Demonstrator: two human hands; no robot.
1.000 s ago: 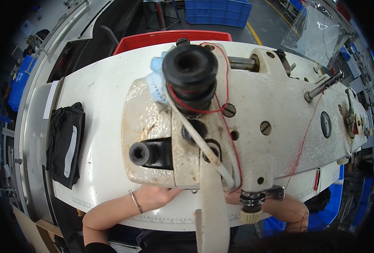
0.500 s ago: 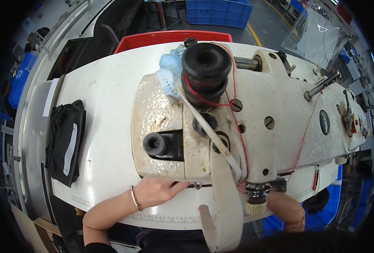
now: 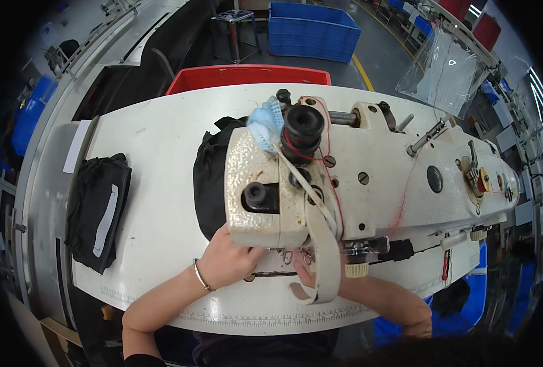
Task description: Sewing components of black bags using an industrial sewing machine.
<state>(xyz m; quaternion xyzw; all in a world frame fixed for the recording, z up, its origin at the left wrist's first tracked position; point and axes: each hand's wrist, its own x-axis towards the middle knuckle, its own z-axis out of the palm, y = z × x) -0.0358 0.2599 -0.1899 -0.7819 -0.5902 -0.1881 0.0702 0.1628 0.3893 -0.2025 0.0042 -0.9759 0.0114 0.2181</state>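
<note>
A cream sewing machine head covers the middle of the table, with red thread running over it. My left hand, a bangle on its wrist, is at the head's lower left edge. Its fingers are bent inward and their tips disappear beneath the head; what they grip is hidden. Beyond that hand lies black cloth, partly covered by the machine. My right hand is under the needle area, mostly behind a curved cream strip, so its grip cannot be seen.
A folded black fabric piece with a white strip lies on the table's left side. Behind the table stand a red bin and a blue crate. A ruler scale follows the table's front edge. Light blue cloth is tucked beside the machine's black knob.
The view has shifted, and the machine appears smaller and farther right. Black cloth now shows behind the head's left end. My right hand has moved left, its fingers appearing near the needle area.
</note>
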